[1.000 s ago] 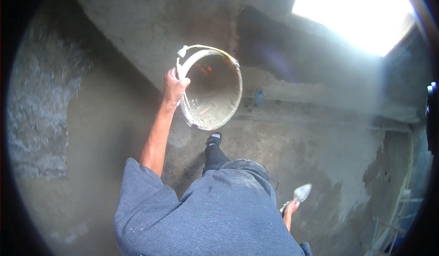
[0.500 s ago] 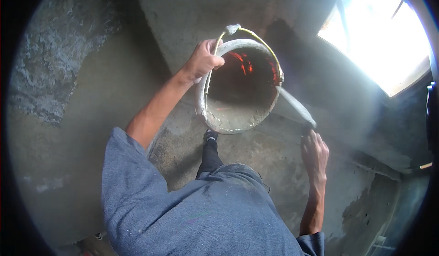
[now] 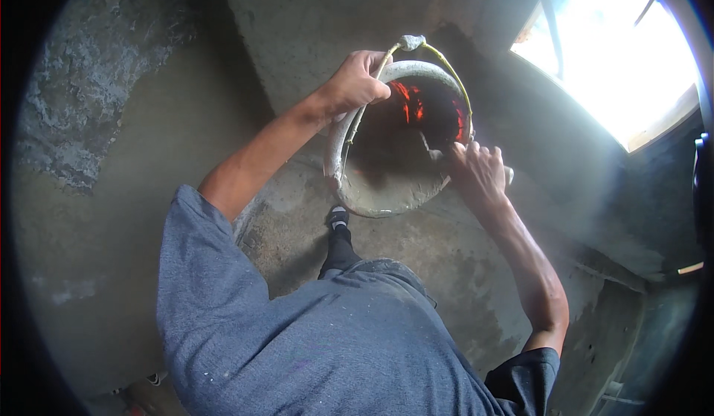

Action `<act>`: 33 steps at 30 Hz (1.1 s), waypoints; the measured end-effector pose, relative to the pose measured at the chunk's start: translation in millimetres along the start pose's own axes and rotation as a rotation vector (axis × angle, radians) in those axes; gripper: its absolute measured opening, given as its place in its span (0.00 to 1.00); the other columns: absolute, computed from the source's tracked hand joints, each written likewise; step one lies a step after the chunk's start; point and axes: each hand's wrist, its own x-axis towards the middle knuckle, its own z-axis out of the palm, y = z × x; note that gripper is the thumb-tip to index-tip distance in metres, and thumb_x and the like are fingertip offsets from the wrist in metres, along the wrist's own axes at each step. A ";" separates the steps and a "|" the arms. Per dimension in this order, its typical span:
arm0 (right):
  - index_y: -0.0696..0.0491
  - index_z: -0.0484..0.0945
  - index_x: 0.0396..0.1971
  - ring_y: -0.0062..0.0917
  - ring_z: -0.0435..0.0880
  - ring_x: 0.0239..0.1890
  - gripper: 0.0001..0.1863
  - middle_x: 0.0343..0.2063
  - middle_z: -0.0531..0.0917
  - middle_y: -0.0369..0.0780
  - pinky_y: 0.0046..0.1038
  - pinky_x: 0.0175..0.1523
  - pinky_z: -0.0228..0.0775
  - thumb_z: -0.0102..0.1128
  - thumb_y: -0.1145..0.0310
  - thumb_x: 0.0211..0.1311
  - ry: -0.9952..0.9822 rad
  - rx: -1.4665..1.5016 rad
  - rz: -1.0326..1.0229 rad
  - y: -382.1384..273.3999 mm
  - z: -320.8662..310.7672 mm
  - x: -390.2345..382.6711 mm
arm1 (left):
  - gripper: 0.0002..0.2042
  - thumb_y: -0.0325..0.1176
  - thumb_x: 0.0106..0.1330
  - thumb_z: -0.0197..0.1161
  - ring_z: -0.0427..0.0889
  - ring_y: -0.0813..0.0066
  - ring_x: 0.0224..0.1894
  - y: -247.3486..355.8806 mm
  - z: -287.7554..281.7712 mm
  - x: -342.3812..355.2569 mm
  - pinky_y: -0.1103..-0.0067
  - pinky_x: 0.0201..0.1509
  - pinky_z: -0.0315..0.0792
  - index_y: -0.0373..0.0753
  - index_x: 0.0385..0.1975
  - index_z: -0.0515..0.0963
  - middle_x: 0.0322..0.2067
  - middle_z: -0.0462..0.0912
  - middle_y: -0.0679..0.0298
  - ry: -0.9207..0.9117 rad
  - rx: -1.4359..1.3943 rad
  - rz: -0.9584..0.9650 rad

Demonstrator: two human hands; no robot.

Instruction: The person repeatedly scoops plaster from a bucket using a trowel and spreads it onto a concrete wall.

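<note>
A trowel [image 3: 509, 175] has passed from outside the bucket [image 3: 424, 68] to within its mouth; half a second ago the blade lay across the right rim, and a second ago the tool was well apart from the bucket, to its lower right; both hands thus now work at the one vessel. The left hand [image 3: 361, 81], at the bucket's upper left as before, has its fingers clamped on the rim beside the cord handle [image 3: 454, 74]; the right hand [image 3: 480, 171], at the bucket's right rim, has its fingers closed around the trowel's grip, whose end protrudes outward. The bucket is in front of the torso, mouth toward the viewer; the blade is lost in its dark interior, so its contact with the wall cannot be told; the left fingertips are hidden; the contents are indistinct, apart from orange-red patches [image 3: 405, 102] on the inner wall.
</note>
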 end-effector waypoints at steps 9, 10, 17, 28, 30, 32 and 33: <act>0.51 0.76 0.32 0.27 0.77 0.39 0.06 0.31 0.76 0.38 0.32 0.46 0.64 0.54 0.68 0.55 0.267 -0.093 -0.192 -15.4 3.0 29.5 | 0.08 0.16 0.43 0.52 0.61 0.89 0.20 8.0 0.1 1.6 0.85 0.21 0.54 0.40 0.19 0.68 0.18 0.64 0.76 -0.026 0.004 -0.003; 0.51 0.76 0.32 0.27 0.77 0.39 0.06 0.31 0.76 0.38 0.32 0.46 0.63 0.54 0.68 0.54 0.311 -0.101 -0.217 -18.2 2.0 31.9 | 0.08 0.16 0.43 0.53 0.61 0.89 0.20 7.8 -0.3 1.7 0.85 0.21 0.55 0.40 0.19 0.68 0.18 0.64 0.76 -0.029 0.008 -0.008; 0.54 0.79 0.29 0.27 0.77 0.37 0.07 0.29 0.76 0.38 0.30 0.45 0.63 0.56 0.69 0.51 0.304 -0.158 -0.276 -27.4 6.5 40.0 | 0.07 0.17 0.42 0.54 0.63 0.88 0.22 16.9 5.1 -0.4 0.84 0.24 0.57 0.39 0.19 0.68 0.19 0.66 0.76 -0.002 0.052 0.014; 0.53 0.78 0.34 0.25 0.76 0.38 0.10 0.30 0.77 0.37 0.28 0.47 0.62 0.54 0.67 0.53 0.279 -0.229 -0.502 -18.7 -11.4 31.5 | 0.07 0.18 0.42 0.54 0.64 0.87 0.23 32.8 13.3 -2.4 0.83 0.24 0.58 0.38 0.19 0.69 0.19 0.66 0.75 0.046 0.036 -0.065; 0.53 0.78 0.34 0.25 0.76 0.39 0.10 0.31 0.77 0.37 0.28 0.48 0.61 0.53 0.67 0.53 0.215 -0.144 -0.512 -18.3 -9.9 31.4 | 0.06 0.18 0.42 0.53 0.64 0.87 0.23 30.5 13.2 -0.3 0.83 0.25 0.58 0.38 0.19 0.69 0.19 0.66 0.75 0.041 0.014 -0.101; 0.53 0.78 0.34 0.25 0.76 0.39 0.10 0.31 0.76 0.37 0.28 0.48 0.61 0.53 0.67 0.53 0.223 -0.114 -0.509 -13.4 -7.9 27.7 | 0.06 0.18 0.42 0.53 0.65 0.87 0.23 30.0 15.2 2.8 0.83 0.25 0.60 0.37 0.20 0.71 0.19 0.68 0.74 0.033 0.025 -0.096; 0.52 0.78 0.34 0.25 0.75 0.39 0.10 0.31 0.76 0.37 0.28 0.48 0.61 0.53 0.67 0.53 0.232 -0.079 -0.505 -11.1 -6.1 25.0 | 0.06 0.18 0.42 0.54 0.66 0.87 0.24 30.1 17.7 4.5 0.83 0.26 0.61 0.36 0.21 0.71 0.20 0.69 0.74 0.040 0.011 -0.105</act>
